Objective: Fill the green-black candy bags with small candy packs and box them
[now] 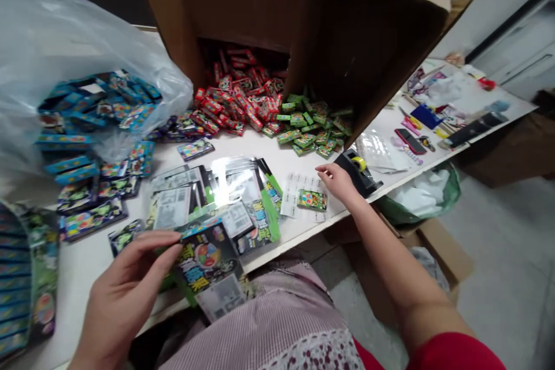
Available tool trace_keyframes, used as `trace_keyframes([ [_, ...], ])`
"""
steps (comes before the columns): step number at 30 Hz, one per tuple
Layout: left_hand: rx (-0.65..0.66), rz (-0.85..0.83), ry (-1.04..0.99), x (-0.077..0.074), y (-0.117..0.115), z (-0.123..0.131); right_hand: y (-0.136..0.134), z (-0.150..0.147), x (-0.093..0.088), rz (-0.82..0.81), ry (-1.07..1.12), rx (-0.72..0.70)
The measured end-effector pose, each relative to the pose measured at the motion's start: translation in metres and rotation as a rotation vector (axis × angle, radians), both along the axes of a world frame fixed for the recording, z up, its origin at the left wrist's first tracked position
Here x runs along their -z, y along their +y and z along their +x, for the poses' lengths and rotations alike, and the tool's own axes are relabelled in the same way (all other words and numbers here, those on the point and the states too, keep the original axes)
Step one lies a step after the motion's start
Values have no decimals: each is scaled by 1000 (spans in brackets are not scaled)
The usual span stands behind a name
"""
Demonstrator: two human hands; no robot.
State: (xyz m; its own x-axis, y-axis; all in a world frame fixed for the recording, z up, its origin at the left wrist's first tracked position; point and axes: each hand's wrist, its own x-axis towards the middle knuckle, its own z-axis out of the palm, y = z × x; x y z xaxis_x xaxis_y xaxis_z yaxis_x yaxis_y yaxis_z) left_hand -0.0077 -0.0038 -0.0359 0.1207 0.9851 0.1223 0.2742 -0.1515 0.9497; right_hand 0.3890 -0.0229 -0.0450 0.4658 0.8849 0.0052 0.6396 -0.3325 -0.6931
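My left hand [130, 283] pinches the top edge of a dark printed plastic pouch [210, 260] with a colourful candy picture, held up at the table's front edge. My right hand [336, 180] is just left of a black tape dispenser [358, 170] with a yellow core. Its thumb and fingertips are drawn close together; anything between them is too small to make out. Below those fingertips, a small green candy box [312, 199] rests on a sheet of white labels [290, 193]. A pile of similar pouches [173, 202] spreads between my hands.
Behind stands an open cardboard box [243, 3] with red boxes [243, 101] and green boxes [312, 121] spilling out. A clear plastic bag [87, 40] of blue boxes [125, 89] is at left. Scissors, a phone [410, 141] and sundries lie farther right.
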Motion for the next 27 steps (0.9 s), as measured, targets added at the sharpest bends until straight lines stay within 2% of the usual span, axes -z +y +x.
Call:
trace_keyframes([
  [3, -8, -2, 27, -2, -1, 8, -4, 28, 10, -78, -19, 21],
  [8, -13, -18, 37, -6, -1, 14, -11, 31, 19, -152, 70, 8],
  [10, -12, -19, 40, -5, 1, 14, -18, 35, 13, -168, 152, -13],
  [13, 37, 29, 30, -3, 5, 16, -26, 28, -12, -161, 291, -93],
  [14, 71, 59, 14, -3, 6, 17, -26, 19, -23, -141, 344, -160],
  [16, 148, 121, -29, -6, 7, 23, -20, -13, -48, -76, 469, -386],
  [20, 209, 177, -94, -13, 3, 33, 9, -100, -88, -42, 528, -835],
  [23, 225, 157, -100, -14, 0, 32, 32, -149, -94, -81, 444, -976],
  [27, 211, 134, -142, -12, -4, 26, 53, -173, -81, -215, 382, -1002],
])
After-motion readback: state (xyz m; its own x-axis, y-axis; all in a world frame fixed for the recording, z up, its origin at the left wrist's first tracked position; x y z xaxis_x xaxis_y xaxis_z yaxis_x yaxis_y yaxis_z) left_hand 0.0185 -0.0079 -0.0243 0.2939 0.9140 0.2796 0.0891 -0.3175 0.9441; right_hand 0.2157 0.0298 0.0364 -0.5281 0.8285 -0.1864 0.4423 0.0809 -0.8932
